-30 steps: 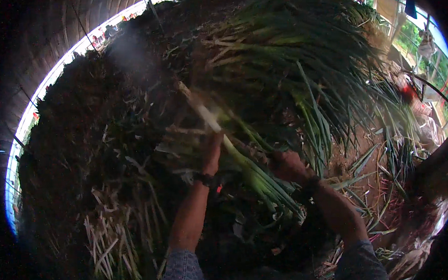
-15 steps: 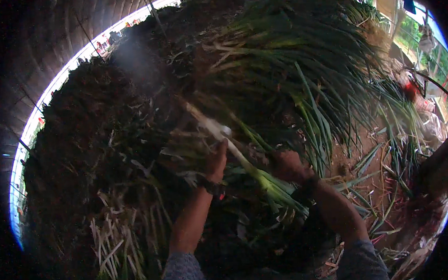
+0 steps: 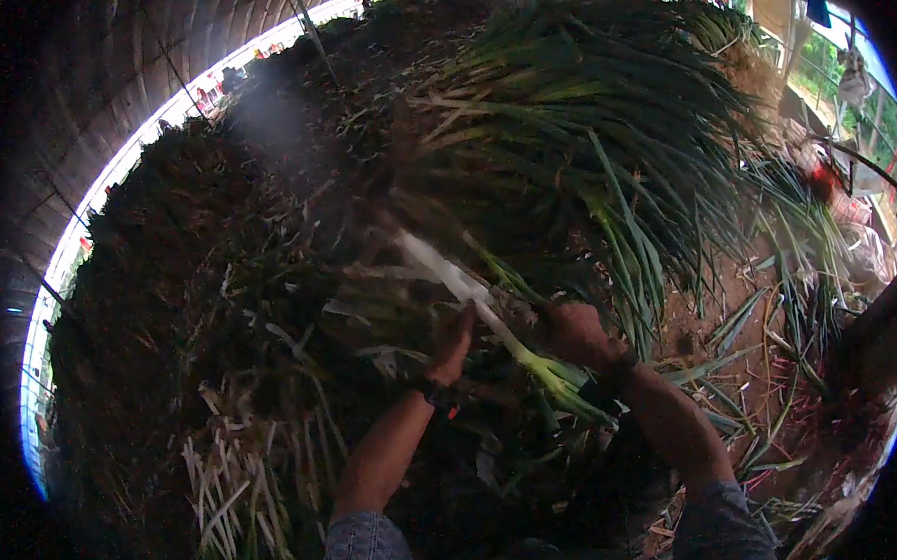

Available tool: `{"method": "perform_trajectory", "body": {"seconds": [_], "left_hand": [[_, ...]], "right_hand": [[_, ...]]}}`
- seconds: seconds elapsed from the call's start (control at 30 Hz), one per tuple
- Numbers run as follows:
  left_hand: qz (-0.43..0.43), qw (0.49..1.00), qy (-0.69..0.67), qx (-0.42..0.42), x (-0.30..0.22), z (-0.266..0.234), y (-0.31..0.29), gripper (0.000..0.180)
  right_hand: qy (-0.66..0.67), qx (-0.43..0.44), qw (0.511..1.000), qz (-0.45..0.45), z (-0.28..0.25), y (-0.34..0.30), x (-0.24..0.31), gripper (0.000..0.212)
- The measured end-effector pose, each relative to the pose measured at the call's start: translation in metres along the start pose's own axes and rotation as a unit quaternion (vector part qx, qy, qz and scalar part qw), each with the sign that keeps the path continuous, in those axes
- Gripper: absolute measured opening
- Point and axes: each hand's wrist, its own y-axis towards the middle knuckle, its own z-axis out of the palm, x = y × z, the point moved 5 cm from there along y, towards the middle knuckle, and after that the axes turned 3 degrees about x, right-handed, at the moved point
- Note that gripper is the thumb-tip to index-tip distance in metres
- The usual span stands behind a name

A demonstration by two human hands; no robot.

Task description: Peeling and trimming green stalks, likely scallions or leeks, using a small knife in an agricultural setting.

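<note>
A long green onion (image 3: 506, 336) lies slantwise in front of me, its white end up and to the left, its green leaves down and to the right. My left hand (image 3: 454, 348), with a dark band at the wrist, is closed on the middle of its shaft; the fingertips are partly hidden. To the right, my right hand (image 3: 576, 329) is closed like a fist. A narrow yellow-green leaf strip (image 3: 503, 268) runs from the upper left into that fist, apart from the onion's shaft.
A big heap of green onions (image 3: 601, 103) spreads at the far right. Dark leafy waste (image 3: 177, 262) covers the left side. Pale stripped stalks (image 3: 223, 495) lie at the near left. Brown soil (image 3: 705, 314) with loose leaves shows at the right, near white sacks (image 3: 863, 252).
The green onion and my left hand have shifted slightly down and to the right. My right hand has stayed nearly in place, still closed.
</note>
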Motion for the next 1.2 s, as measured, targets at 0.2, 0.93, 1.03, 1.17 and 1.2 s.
{"method": "perform_trajectory", "body": {"seconds": [0.2,0.93,1.03,1.17,1.2], "left_hand": [[0.028,0.995,-0.081,-0.047,0.043,-0.014,0.013,0.069],[0.035,0.983,-0.134,-0.121,0.028,-0.043,0.020,0.067],[-0.003,0.961,-0.251,-0.116,0.037,-0.037,0.023,0.048],[0.059,0.921,-0.379,-0.069,0.064,-0.053,0.023,0.046],[0.067,0.914,-0.395,-0.067,0.060,-0.054,0.026,0.046]], "right_hand": [[-0.011,0.009,1.000,0.021,0.003,0.000,-0.004,0.037],[0.011,-0.011,0.999,-0.047,-0.010,-0.010,0.017,0.025],[-0.034,-0.010,0.999,-0.023,-0.013,-0.011,0.011,0.024],[-0.014,-0.008,0.999,-0.038,-0.006,-0.013,0.012,0.022],[-0.007,-0.009,0.999,-0.049,-0.006,-0.014,0.014,0.021]]}}
